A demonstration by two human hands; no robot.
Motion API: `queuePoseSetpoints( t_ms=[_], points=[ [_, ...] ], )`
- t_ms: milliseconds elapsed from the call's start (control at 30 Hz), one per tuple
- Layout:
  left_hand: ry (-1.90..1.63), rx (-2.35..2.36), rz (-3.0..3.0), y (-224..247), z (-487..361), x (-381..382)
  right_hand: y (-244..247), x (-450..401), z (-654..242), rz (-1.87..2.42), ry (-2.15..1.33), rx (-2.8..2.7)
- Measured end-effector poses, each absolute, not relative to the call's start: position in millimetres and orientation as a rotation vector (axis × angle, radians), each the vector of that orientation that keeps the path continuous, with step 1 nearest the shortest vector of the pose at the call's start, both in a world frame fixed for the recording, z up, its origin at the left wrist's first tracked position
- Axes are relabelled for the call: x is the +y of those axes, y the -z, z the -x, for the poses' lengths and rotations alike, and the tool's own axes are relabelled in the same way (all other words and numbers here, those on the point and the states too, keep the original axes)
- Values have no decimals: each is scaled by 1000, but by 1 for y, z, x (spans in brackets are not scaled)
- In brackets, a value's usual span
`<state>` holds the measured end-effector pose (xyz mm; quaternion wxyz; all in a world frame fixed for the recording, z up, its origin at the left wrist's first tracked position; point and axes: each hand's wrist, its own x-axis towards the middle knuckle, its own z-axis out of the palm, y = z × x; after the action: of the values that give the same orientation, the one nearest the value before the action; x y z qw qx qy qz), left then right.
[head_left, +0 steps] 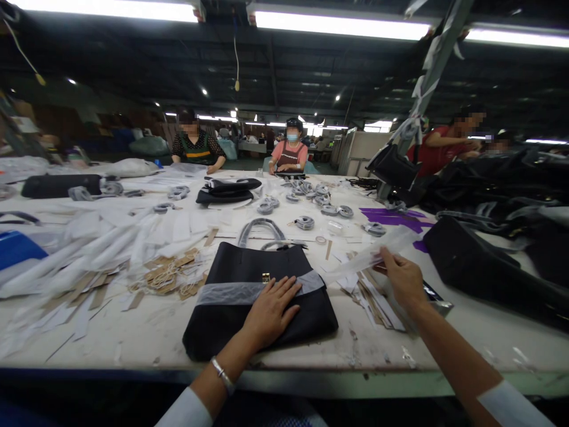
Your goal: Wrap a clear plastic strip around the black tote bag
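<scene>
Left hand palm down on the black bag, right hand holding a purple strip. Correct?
Not quite: the strip in the right hand is translucent whitish, not purple, as the head view shows. The rest stands: the left hand lies palm down on the black bag.

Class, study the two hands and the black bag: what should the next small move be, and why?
Probably the right hand should gently draw the translucent film taut. Its fingers pinch the film out beyond the bag's right edge, while the left hand lies flat on the black bag, across the translucent band, so it can likely steady the bag.
</scene>
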<state>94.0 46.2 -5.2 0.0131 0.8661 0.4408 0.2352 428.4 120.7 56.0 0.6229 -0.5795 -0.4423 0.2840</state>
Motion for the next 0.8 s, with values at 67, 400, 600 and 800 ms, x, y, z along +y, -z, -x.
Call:
queuePoseSetpoints(
  t_ms=[67,400,600,800],
  points=[
    [-737,1377,-2699,6,-94,46,-64,116,-430,1283,-682,-1026],
    [-642,1402,-2722,1,-96,43,-31,82,-360,1092,-1019,-1111],
    [-656,1406,-2735,2,-96,42,-48,73,-308,1064,-844,-1228],
    [-675,1396,-2716,1,-95,42,-59,71,-318,1244,-182,-1817]
  ],
)
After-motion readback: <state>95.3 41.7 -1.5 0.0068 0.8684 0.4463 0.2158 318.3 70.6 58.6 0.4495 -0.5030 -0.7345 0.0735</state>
